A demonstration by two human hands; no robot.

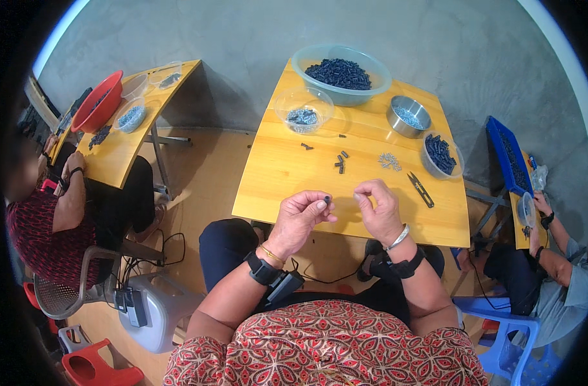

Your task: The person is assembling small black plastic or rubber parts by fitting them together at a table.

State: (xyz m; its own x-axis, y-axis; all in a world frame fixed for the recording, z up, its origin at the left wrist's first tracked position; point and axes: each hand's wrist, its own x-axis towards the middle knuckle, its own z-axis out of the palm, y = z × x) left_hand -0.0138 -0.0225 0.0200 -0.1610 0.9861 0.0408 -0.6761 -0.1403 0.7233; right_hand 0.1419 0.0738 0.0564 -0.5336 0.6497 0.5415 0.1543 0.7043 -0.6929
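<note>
Over the near edge of the yellow wooden table, my left hand pinches a small dark tube-like piece between thumb and fingertips. Close beside it, my right hand has its thumb and index finger drawn together; anything between them is too small to make out. Several loose dark pieces lie on the table beyond my hands. A small pile of pale, shiny bits is to their right. Black thread snips rest near the right edge.
At the back stands a large translucent basin of dark pieces. Around it are a clear bowl, a steel bowl with pale bits, and a clear tub of dark pieces. People sit at side tables left and right.
</note>
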